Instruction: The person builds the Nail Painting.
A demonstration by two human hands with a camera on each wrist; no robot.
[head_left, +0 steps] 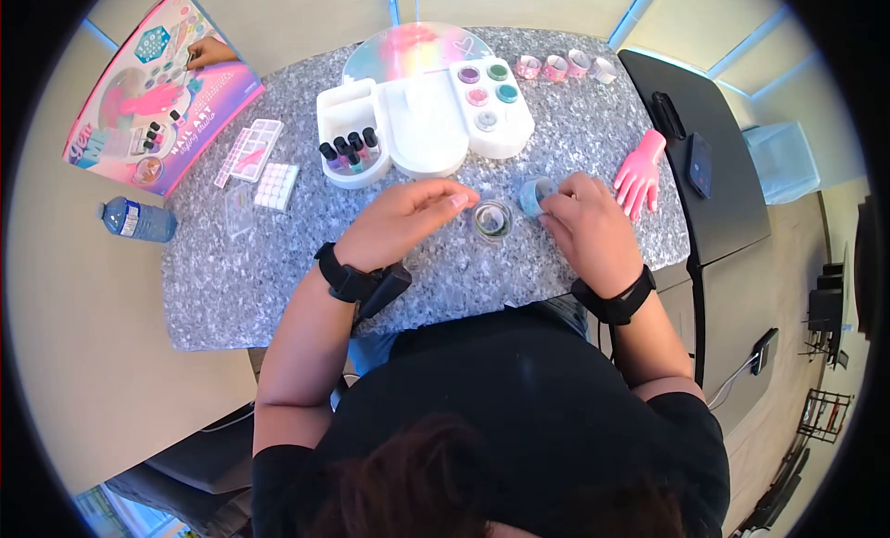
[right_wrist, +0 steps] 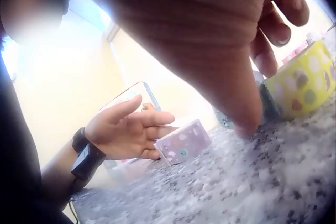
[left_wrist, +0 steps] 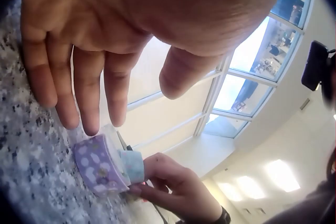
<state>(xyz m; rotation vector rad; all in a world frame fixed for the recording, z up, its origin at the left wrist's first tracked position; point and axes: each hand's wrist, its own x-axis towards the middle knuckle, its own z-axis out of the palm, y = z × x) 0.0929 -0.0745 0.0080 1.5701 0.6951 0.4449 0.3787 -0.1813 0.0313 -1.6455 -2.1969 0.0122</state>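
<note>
My left hand (head_left: 408, 218) is held palm sideways with its fingers extended and nothing in them. Right by its fingertips stands a lavender spotted ring-shaped band (left_wrist: 100, 165), which from above appears as a round ring (head_left: 492, 221) with a greenish inside. A pale blue patterned ring (head_left: 534, 197) is pinched between the thumb and fingers of my right hand (head_left: 593, 227), low over the granite top. Beside that thumb, the right wrist view has a yellow spotted ring (right_wrist: 303, 83); in the head view it is hidden.
Behind the hands stands a white nail station (head_left: 428, 139) with nail polish bottles (head_left: 350, 151) and glitter pots. Several pink patterned rings (head_left: 554, 68) line the back right. A pink model hand (head_left: 640, 177) lies right; box (head_left: 167, 93), nail sets (head_left: 255, 151) and water bottle (head_left: 139, 220) are left.
</note>
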